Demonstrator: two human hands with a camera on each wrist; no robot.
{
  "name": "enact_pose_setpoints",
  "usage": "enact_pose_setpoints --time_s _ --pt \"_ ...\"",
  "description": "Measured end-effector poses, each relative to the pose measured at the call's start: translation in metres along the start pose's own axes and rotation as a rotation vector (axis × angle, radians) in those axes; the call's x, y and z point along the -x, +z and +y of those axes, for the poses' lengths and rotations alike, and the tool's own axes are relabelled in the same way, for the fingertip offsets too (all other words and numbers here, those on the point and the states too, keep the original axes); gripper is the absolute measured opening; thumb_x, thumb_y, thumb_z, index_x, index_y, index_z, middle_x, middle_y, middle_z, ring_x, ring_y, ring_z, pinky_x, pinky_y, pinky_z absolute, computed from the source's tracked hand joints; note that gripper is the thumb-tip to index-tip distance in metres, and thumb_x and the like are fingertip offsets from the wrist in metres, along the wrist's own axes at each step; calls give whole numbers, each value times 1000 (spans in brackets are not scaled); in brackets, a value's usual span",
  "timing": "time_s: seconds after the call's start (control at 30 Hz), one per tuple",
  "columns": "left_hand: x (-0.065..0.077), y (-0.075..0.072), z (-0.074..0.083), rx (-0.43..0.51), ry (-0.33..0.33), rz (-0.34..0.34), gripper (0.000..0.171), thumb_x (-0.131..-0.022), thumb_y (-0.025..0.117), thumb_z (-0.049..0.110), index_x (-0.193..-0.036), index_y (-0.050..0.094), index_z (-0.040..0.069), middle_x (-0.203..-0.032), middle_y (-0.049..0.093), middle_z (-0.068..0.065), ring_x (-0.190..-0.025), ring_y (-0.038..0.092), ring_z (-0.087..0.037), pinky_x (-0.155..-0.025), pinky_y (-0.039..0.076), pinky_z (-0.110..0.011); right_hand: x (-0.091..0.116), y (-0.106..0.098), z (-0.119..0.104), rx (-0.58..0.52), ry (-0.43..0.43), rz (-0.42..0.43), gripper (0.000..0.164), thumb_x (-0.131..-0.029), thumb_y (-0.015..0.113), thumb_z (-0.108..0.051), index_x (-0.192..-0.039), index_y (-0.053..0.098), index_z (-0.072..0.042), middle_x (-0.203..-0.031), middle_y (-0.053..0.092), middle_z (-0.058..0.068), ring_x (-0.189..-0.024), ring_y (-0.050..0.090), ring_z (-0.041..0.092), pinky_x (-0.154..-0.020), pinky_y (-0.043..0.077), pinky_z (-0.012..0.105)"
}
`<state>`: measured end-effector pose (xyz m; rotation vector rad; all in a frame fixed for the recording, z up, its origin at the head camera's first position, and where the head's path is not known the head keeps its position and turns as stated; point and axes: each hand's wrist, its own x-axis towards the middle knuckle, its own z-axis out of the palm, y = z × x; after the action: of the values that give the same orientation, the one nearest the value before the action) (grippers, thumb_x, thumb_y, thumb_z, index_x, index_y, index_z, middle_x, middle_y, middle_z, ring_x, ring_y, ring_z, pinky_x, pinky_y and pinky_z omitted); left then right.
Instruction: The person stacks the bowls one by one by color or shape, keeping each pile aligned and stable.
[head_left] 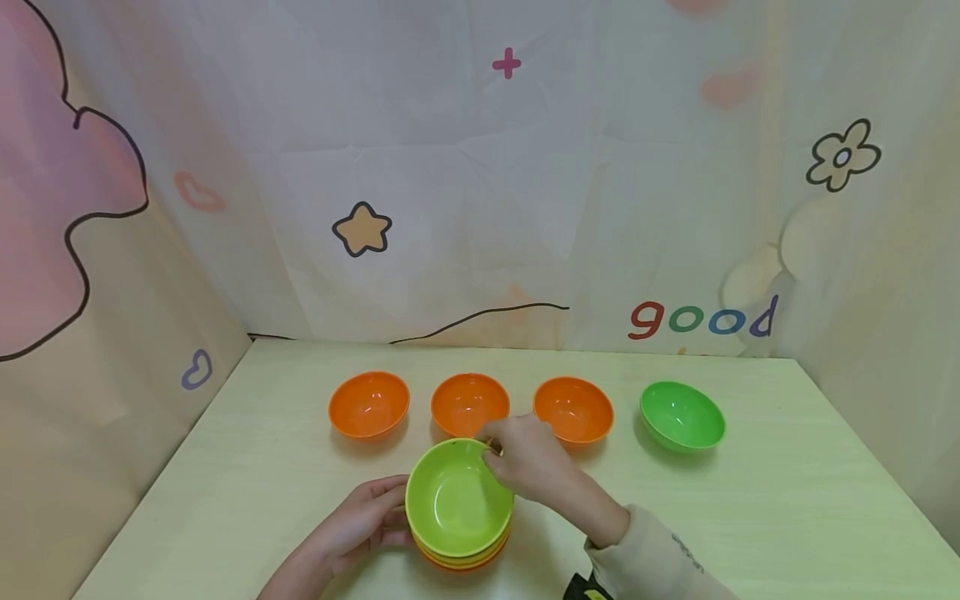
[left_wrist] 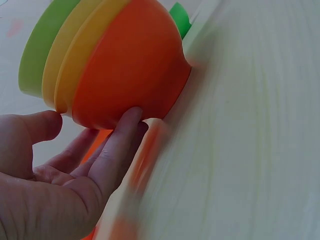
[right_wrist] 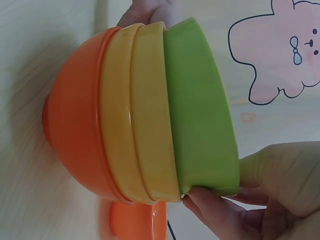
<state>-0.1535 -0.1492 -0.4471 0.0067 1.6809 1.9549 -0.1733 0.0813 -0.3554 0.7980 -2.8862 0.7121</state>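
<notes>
A stack of bowls stands near the table's front. From the bottom it has an orange bowl, two yellow bowls and a lime-green bowl on top. My right hand pinches the lime bowl's far right rim between thumb and fingers; this bowl sits tilted, raised a little on that side. At the stack's left side is my left hand. In the left wrist view its thumb touches a yellow bowl's rim, while its fairly straight fingers rest against the orange bowl.
Behind the stack, a row holds a left orange bowl, a middle orange bowl, a right orange bowl and a green bowl. A printed cloth hangs around the pale table.
</notes>
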Motion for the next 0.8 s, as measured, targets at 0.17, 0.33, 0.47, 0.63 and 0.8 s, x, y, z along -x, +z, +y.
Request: enact_pose_setpoints --time_s 0.17,0.33,0.47,0.63,0.8 --pt "-1 0 1 -2 -3 0 57 -91 55 30 -133 41 -6 -106 65 -7 -86 64 -17 -76 56 -35 0 1 0 11 -14 15 13 -80 64 -6 -88 73 -9 -74 67 -1 -59 50 7 -51 42 16" --pt "-1 -1 1 1 1 -9 58 -91 56 31 -133 41 -6 -107 65 -7 -86 65 -17 -76 56 -35 1 2 -1 13 -24 32 12 -78 66 -5 -87 73 -9 -71 66 -1 -59 51 7 -52 42 18" --pt "-1 -1 0 4 4 -13 58 -91 56 31 -133 41 -6 -107 65 -7 -86 65 -17 -76 56 -35 0 3 0 7 -10 26 11 -79 66 -7 -86 73 -10 -71 66 -3 -58 50 6 -52 41 17" --pt "0 -1 -1 5 7 -13 57 -91 56 31 -132 42 -7 -105 65 -6 -86 65 -17 -76 56 -34 -1 3 1 1 -13 15 10 -79 67 -7 -85 73 -10 -71 65 -3 -58 48 6 -51 40 17" --pt "0 0 0 3 1 -7 57 -90 57 32 -132 43 -6 -103 66 -5 -85 64 -16 -75 56 -33 -2 4 2 -1 -12 4 8 -78 67 -8 -82 73 -11 -71 65 -3 -61 49 7 -52 41 18"
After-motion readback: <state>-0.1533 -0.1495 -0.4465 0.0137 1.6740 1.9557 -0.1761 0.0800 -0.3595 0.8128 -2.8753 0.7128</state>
